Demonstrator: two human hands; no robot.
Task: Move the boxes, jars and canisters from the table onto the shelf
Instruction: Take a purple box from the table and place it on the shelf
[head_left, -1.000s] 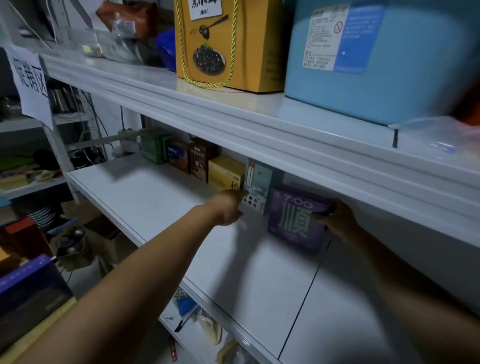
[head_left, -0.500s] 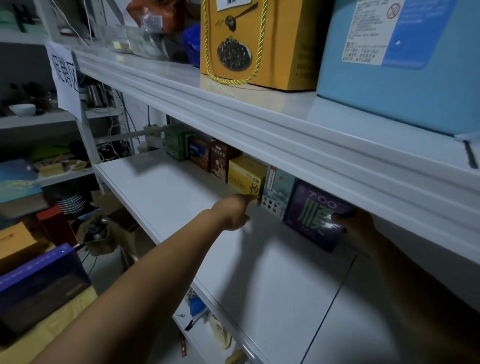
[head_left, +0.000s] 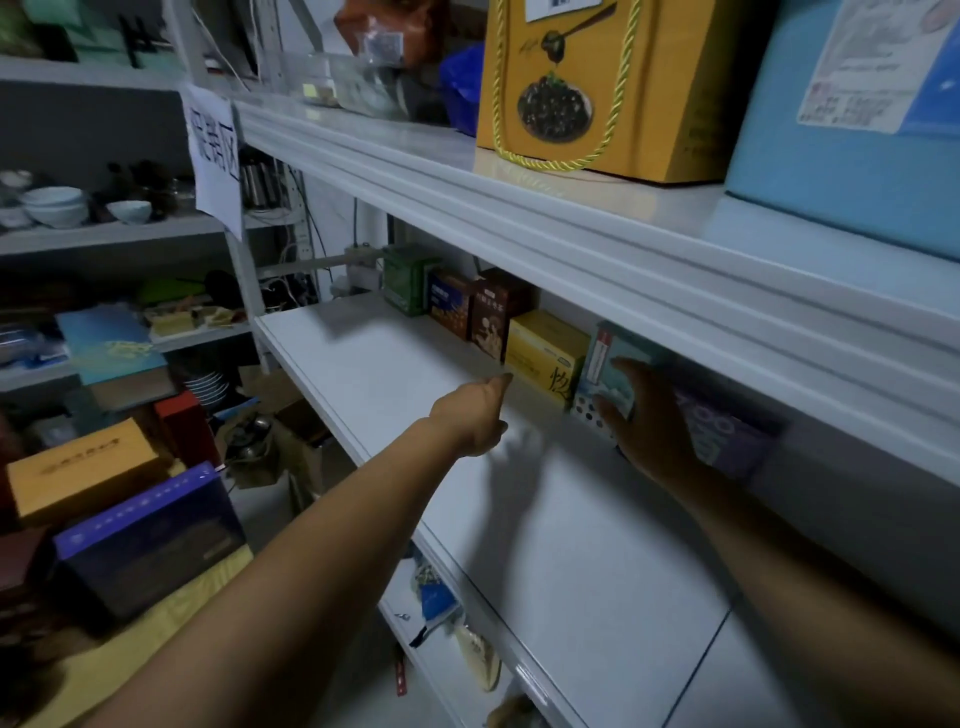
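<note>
Reaching both hands into the white shelf

Your left hand (head_left: 475, 415) hangs over the smooth, matte white shelf (head_left: 395, 374), holding nothing, its fingers loose and aimed toward the back row. Your right hand (head_left: 655, 418) is spread flat, with straight fingers, in front of the teal box (head_left: 602, 358) and the purple box (head_left: 727, 441). It is blurred, so you cannot tell whether it touches them. The two hands are well apart.

The cardboard boxes stand side by side along the back of the shelf, printed faces toward you. From the left they are a green box (head_left: 405, 280), a blue box (head_left: 448, 306), a tall brown box (head_left: 496, 312) standing upright, and a yellow box (head_left: 543, 353) lying low with its long axis along the row. Next comes the teal one, upright, and then the purple one, partly hidden behind your right hand.

On the board above sit a glossy yellow gift box (head_left: 670, 88) with a twisted cord handle and a pale blue plastic bin (head_left: 857, 156).
</note>
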